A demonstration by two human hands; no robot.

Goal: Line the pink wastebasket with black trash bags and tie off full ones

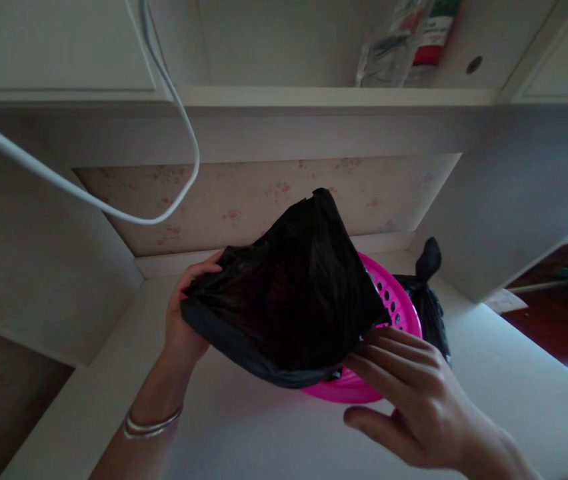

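Head view: black plastic garbage bag (284,293) mid-frame, mouth open toward camera, dark inside, rim running from the left hand round to the right fingers, one corner poking up at top. Left hand (185,323) grips the bag's left edge, fingers curled over the rim; silver bangles (151,427) on that wrist. Right hand (419,393) not clenched: fingers stretched out flat-ish, tips at the bag's lower right rim and over the pink basket, thumb held apart; can't tell if fingertips pinch any plastic. Bright pink perforated plastic basket (407,313) sits behind and right of the bag, mostly covered by it, round rim and holes showing on the right side; can't tell how much of the bag is inside it. Second black bag (437,320), top knotted, stands just beyond the basket's right side. All over a white desktop (244,433). Behind: floral wallpaper (274,193) under a white shelf (284,97). On the shelf, upper right, a bottle with a red-white label (434,43) beside clear plastic packaging (387,63). White cable (89,197) loops across upper left. Reddish-brown floor (549,327) at far right.
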